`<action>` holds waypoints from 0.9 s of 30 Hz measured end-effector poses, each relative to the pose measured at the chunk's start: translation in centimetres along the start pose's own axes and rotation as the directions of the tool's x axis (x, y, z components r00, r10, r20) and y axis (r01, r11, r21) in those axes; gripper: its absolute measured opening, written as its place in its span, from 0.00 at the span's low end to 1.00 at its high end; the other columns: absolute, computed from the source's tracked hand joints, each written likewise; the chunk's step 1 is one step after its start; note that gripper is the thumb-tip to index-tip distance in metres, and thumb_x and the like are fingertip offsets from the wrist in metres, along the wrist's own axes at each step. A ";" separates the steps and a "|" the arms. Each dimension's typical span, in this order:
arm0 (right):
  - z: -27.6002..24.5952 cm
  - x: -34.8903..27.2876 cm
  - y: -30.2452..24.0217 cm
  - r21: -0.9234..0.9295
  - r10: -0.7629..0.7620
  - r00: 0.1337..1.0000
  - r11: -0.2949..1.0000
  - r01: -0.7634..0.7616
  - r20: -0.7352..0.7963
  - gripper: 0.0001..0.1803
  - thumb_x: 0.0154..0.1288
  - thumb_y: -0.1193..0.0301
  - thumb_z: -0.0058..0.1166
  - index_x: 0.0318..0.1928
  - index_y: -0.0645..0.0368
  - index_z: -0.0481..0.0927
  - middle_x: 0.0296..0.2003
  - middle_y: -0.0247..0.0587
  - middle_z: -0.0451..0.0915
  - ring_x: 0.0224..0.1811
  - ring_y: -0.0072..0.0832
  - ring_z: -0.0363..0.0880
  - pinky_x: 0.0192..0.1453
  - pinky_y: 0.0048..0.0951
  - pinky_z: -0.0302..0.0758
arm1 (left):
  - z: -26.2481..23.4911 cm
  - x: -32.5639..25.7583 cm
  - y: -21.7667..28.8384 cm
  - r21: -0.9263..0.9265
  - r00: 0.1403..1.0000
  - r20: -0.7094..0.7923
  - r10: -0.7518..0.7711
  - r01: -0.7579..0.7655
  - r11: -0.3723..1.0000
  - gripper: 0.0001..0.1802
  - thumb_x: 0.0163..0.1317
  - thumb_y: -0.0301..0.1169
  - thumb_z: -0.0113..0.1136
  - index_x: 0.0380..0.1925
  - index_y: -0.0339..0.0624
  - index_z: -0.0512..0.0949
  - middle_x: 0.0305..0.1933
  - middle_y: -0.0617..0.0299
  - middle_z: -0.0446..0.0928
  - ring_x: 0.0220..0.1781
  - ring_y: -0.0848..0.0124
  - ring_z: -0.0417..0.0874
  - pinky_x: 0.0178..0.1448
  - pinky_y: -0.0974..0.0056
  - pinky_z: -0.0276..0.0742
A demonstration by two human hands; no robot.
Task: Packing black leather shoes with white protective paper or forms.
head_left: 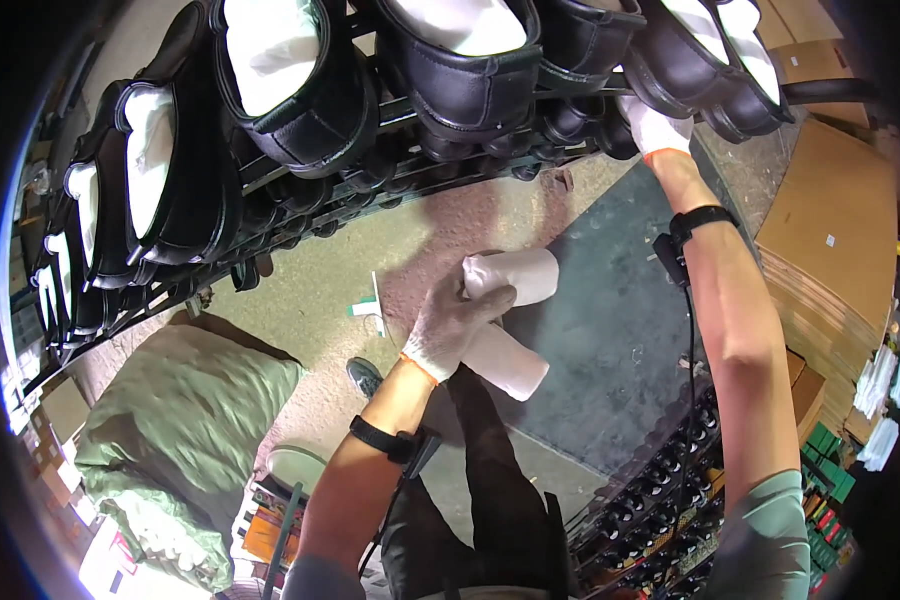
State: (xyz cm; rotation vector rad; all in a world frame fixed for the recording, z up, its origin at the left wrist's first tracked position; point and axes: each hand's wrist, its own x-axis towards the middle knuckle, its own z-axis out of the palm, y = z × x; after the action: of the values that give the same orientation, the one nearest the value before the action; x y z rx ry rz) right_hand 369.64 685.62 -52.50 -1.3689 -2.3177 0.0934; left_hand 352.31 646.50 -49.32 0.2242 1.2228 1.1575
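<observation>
Rack side, far left: a tiered dark metal rack (270,175) is running from the left edge across the top, and black boots (185,170) are sitting on it with their openings facing the camera, each one stuffed with white paper.
Floor, lower left: a bulging green sack (180,420) is lying below the rack, on the concrete.
Floor, middle: a small green and white scrap (370,308) is lying just left of the left hand.
Left hand (455,325): it is wearing a white work glove with an orange cuff, and its fingers are curling closed around a pale, L-shaped boot stuffing form (510,300); a black strap is sitting on the wrist.
Boot form: it is hanging in mid-air over the floor, between the rack and the person's dark trousers, one end pointing up right and the other down right.
Mat: a dark grey floor mat (610,330) is lying beneath the form.
Right hand (655,125): gloved likewise, it is reaching up to a black boot (690,60) at the rack's right end; the boot is hiding the fingers, so I cannot tell how far they are closing.
Far right: flat cardboard sheets (830,250) are lying stacked beside the raised right arm.
</observation>
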 end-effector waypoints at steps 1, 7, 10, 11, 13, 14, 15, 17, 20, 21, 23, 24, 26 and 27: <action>-0.5 -0.8 -0.7 0.016 0.015 0.999 1.000 -0.014 -0.028 0.18 0.75 0.57 0.65 0.57 0.52 0.91 0.56 0.48 0.92 0.59 0.53 0.88 0.67 0.51 0.82 | 0.0 -0.1 0.1 0.002 1.000 0.004 0.005 -0.005 1.000 0.28 0.70 0.33 0.76 0.67 0.36 0.80 0.47 0.63 0.85 0.43 0.75 0.85 0.49 0.64 0.85; -10.5 -13.3 -11.7 0.451 -0.395 0.902 0.847 0.282 0.177 0.43 0.56 0.81 0.65 0.76 0.59 0.77 0.74 0.54 0.78 0.77 0.55 0.75 0.83 0.51 0.70 | -1.4 -0.7 1.4 0.040 0.998 -0.008 -0.069 0.069 0.997 0.25 0.71 0.31 0.76 0.64 0.36 0.81 0.47 0.64 0.85 0.42 0.76 0.85 0.46 0.64 0.84; -12.6 -18.1 -14.7 0.592 -0.334 0.848 0.805 0.029 0.412 0.39 0.67 0.78 0.67 0.78 0.56 0.75 0.71 0.57 0.80 0.74 0.52 0.79 0.77 0.48 0.77 | 0.0 0.4 1.8 -0.012 1.000 0.017 -0.026 0.027 1.000 0.25 0.69 0.30 0.78 0.63 0.35 0.81 0.47 0.63 0.85 0.42 0.76 0.86 0.44 0.64 0.85; -12.1 -18.9 -14.9 0.605 -0.202 0.873 0.786 -0.126 0.443 0.35 0.72 0.76 0.67 0.78 0.55 0.75 0.68 0.55 0.82 0.71 0.48 0.82 0.74 0.45 0.81 | 0.6 0.6 2.2 -0.010 1.000 0.028 0.014 -0.014 1.000 0.26 0.69 0.29 0.78 0.64 0.36 0.81 0.47 0.63 0.86 0.42 0.76 0.86 0.44 0.64 0.85; -12.2 -18.0 -14.9 0.587 0.070 0.737 0.556 -0.589 0.672 0.32 0.75 0.74 0.66 0.77 0.55 0.76 0.65 0.50 0.84 0.66 0.42 0.85 0.70 0.41 0.83 | 1.9 0.8 2.2 0.108 0.997 0.045 0.056 -0.061 0.992 0.30 0.68 0.28 0.79 0.68 0.37 0.79 0.50 0.62 0.87 0.47 0.74 0.89 0.49 0.63 0.88; -12.3 -17.0 -15.3 0.417 0.223 0.448 0.174 -0.892 0.866 0.29 0.78 0.73 0.66 0.76 0.55 0.77 0.61 0.45 0.86 0.61 0.36 0.87 0.65 0.38 0.86 | 2.5 1.0 2.0 0.090 0.994 0.041 0.103 -0.107 0.990 0.33 0.68 0.28 0.79 0.70 0.37 0.78 0.52 0.61 0.87 0.49 0.73 0.90 0.52 0.63 0.89; -12.3 -16.2 -15.7 0.487 0.212 0.502 0.124 -0.865 0.838 0.28 0.77 0.73 0.67 0.73 0.59 0.77 0.55 0.37 0.86 0.55 0.27 0.87 0.61 0.33 0.87 | 2.7 1.3 1.9 0.072 0.988 0.034 0.150 -0.152 0.986 0.35 0.67 0.28 0.79 0.73 0.38 0.76 0.54 0.60 0.88 0.51 0.72 0.91 0.55 0.62 0.90; -10.9 -15.0 -14.8 0.653 0.229 0.625 -0.068 -0.754 0.746 0.26 0.76 0.74 0.67 0.71 0.62 0.78 0.56 0.39 0.87 0.55 0.29 0.88 0.62 0.32 0.86 | 3.6 2.5 3.0 0.106 0.988 0.074 0.138 -0.145 0.984 0.38 0.67 0.30 0.80 0.74 0.38 0.74 0.56 0.58 0.87 0.54 0.69 0.91 0.58 0.60 0.90; -7.6 -11.2 -13.9 0.884 0.418 0.882 0.300 -0.359 0.216 0.27 0.73 0.75 0.68 0.69 0.65 0.77 0.58 0.43 0.86 0.56 0.32 0.87 0.63 0.35 0.84 | 4.6 4.3 3.1 0.374 0.813 -0.192 0.550 -0.458 0.806 0.34 0.70 0.35 0.78 0.72 0.36 0.77 0.55 0.57 0.87 0.46 0.72 0.89 0.47 0.62 0.89; -6.2 -9.4 -12.3 0.864 0.472 0.881 0.441 -0.243 0.007 0.29 0.72 0.73 0.69 0.70 0.65 0.75 0.58 0.43 0.86 0.55 0.35 0.87 0.61 0.38 0.84 | 4.9 4.1 3.4 0.362 0.814 -0.193 0.548 -0.459 0.811 0.34 0.70 0.35 0.78 0.72 0.36 0.77 0.55 0.57 0.87 0.46 0.72 0.89 0.47 0.62 0.89; -3.1 -5.9 -10.5 0.684 0.376 0.863 0.728 -0.049 -0.338 0.24 0.71 0.72 0.71 0.64 0.66 0.81 0.54 0.46 0.88 0.54 0.37 0.87 0.61 0.38 0.83 | 4.3 3.6 4.8 0.107 0.974 -0.134 0.184 -0.170 0.980 0.29 0.71 0.33 0.76 0.69 0.34 0.79 0.55 0.57 0.87 0.45 0.73 0.89 0.43 0.62 0.87; -1.9 -4.6 -9.6 0.618 0.325 0.877 0.785 -0.043 -0.352 0.21 0.69 0.72 0.72 0.60 0.65 0.83 0.52 0.47 0.89 0.53 0.37 0.88 0.62 0.39 0.83 | 3.9 3.7 4.3 0.059 0.980 -0.146 0.135 -0.127 0.990 0.22 0.75 0.34 0.71 0.63 0.35 0.83 0.54 0.57 0.87 0.43 0.72 0.87 0.41 0.62 0.85; -0.6 -3.5 -9.7 0.246 -0.016 0.891 0.959 0.143 -0.454 0.14 0.67 0.71 0.74 0.50 0.64 0.90 0.45 0.50 0.93 0.50 0.39 0.91 0.62 0.41 0.84 | 2.3 2.5 4.1 -0.131 0.986 -0.161 0.044 -0.066 0.989 0.21 0.76 0.36 0.69 0.62 0.36 0.83 0.54 0.57 0.87 0.41 0.71 0.87 0.41 0.61 0.85; -0.3 -3.4 -10.4 0.524 0.103 0.979 0.852 0.004 -0.175 0.17 0.66 0.64 0.75 0.51 0.60 0.92 0.45 0.48 0.94 0.50 0.45 0.93 0.64 0.45 0.84 | 1.4 1.9 3.9 -0.325 0.989 -0.144 -0.036 -0.013 0.945 0.19 0.78 0.37 0.67 0.61 0.38 0.83 0.53 0.57 0.86 0.40 0.70 0.86 0.41 0.61 0.85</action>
State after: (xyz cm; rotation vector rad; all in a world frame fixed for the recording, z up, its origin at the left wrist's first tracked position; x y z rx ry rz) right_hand 362.72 677.40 -50.52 -1.0956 -1.8951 0.5406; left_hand 350.99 650.39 -47.27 -0.1206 1.1381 1.3651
